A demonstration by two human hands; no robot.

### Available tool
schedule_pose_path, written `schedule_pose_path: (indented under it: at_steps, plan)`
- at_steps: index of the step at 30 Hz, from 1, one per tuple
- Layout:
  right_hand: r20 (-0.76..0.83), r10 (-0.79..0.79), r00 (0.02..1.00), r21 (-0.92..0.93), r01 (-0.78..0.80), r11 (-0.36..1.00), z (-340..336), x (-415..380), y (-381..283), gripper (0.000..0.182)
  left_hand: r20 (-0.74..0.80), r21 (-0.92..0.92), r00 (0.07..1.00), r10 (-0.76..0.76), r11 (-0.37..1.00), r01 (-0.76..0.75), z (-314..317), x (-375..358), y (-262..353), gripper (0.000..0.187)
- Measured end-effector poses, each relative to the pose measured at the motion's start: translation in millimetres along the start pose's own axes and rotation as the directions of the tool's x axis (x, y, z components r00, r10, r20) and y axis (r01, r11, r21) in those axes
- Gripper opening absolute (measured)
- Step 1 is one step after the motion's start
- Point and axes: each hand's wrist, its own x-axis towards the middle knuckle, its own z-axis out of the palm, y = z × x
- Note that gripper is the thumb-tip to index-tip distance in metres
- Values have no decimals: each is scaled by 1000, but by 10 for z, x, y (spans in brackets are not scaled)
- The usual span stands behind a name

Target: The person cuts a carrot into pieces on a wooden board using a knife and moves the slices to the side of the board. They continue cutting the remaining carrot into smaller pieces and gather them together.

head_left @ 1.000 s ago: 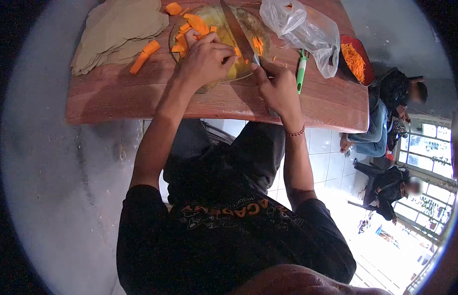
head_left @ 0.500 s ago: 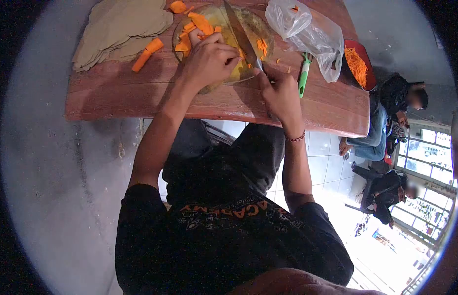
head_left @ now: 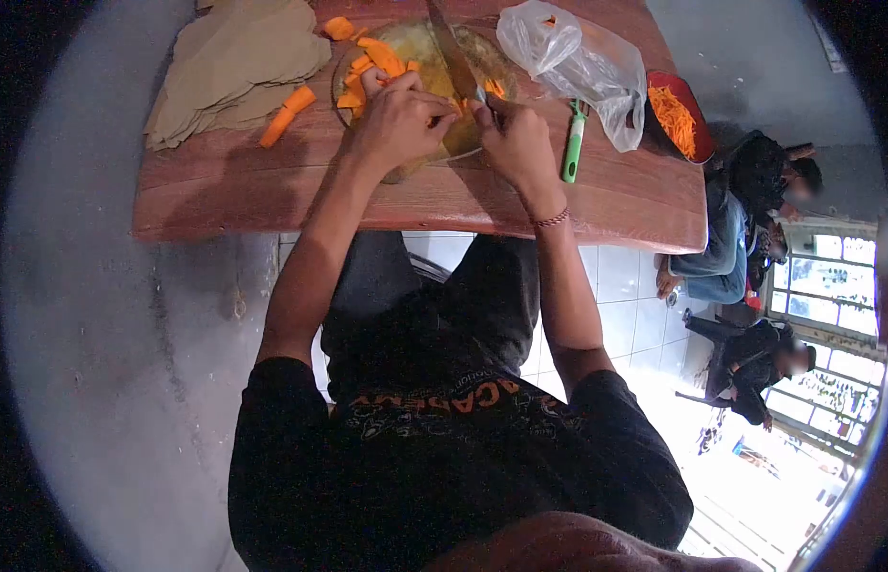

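My right hand (head_left: 520,143) is wrapped round the handle of a large knife (head_left: 452,48), its blade pointing up and to the left over a round board (head_left: 482,57). On the board, my left hand (head_left: 401,119) is bent with its fingers pressed down close to the blade; what lies under the fingertips is hidden. Orange carrot pieces (head_left: 385,57) lie beside and beyond my left fingers. A few cut bits (head_left: 495,89) sit to the right of the blade. A carrot length (head_left: 288,115) rests on the table left of the board.
Brown sheets (head_left: 239,62) are stacked at the table's left. Right of the board are a clear plastic bag (head_left: 568,57), a green-handled peeler (head_left: 573,153) and a red tray (head_left: 706,143) of carrot shreds. Two people (head_left: 725,229) sit beyond the table at the right.
My right hand and the knife have moved left, nearer my left hand. The left hand stays bent at about the same spot. The whole view has shifted slightly.
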Motion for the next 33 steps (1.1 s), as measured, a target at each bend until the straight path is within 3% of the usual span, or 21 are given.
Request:
schedule_pose_path:
  at_steps: [2,5,10,33]
  plan:
    - [68,117,991,107,-123,987,-163,-41,-147,32,-11,-12,1000,1,1000,-1,-13,-2,-6,16]
    - [80,134,988,128,-143,981,-200,-188,-142,30,32,-11,999,-30,999,30,-37,-2,6,15]
    - [47,78,996,119,-83,989,-175,-284,-121,28,104,22,993,-54,998,52,-50,1,3,16]
    - [21,79,997,101,-81,992,-155,-376,-124,27,28,-38,999,-41,998,42,-8,-12,-13,16]
